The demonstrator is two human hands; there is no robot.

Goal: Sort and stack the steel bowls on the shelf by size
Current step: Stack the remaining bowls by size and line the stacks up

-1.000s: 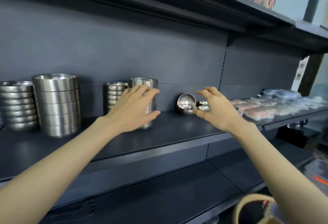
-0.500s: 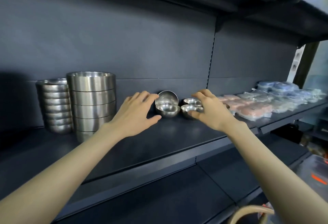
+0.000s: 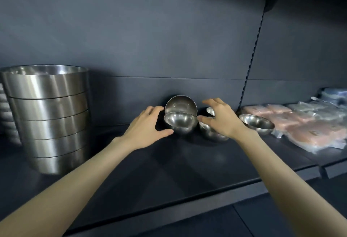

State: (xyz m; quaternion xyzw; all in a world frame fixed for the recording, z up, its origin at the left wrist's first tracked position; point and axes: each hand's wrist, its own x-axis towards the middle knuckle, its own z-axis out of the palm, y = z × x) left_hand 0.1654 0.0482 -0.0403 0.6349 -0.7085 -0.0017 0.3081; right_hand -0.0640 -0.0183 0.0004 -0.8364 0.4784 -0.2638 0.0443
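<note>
Several small steel bowls sit near the back of the dark shelf (image 3: 169, 163). One upright bowl (image 3: 180, 125) stands in the middle, with a tilted bowl (image 3: 181, 105) leaning on the back wall behind it. My left hand (image 3: 148, 127) is open just left of the upright bowl, thumb near its side. My right hand (image 3: 222, 119) hovers open over another bowl (image 3: 212, 133), partly hiding it. A further small bowl (image 3: 210, 111) shows behind that hand. A shallow bowl (image 3: 257, 123) lies to the right. A tall stack of large bowls (image 3: 50, 118) stands at the left.
Flatter stacked bowls (image 3: 7, 116) peek out behind the tall stack at the left edge. Plastic-wrapped pink packs (image 3: 308, 129) fill the adjoining shelf to the right. A slotted upright (image 3: 252, 56) divides the back panels. A lower shelf runs below.
The view has shifted right and closer. Both hands have moved in on the small bowls; my left hand now sits beside the middle bowl, and my right hand covers the bowl beside it.
</note>
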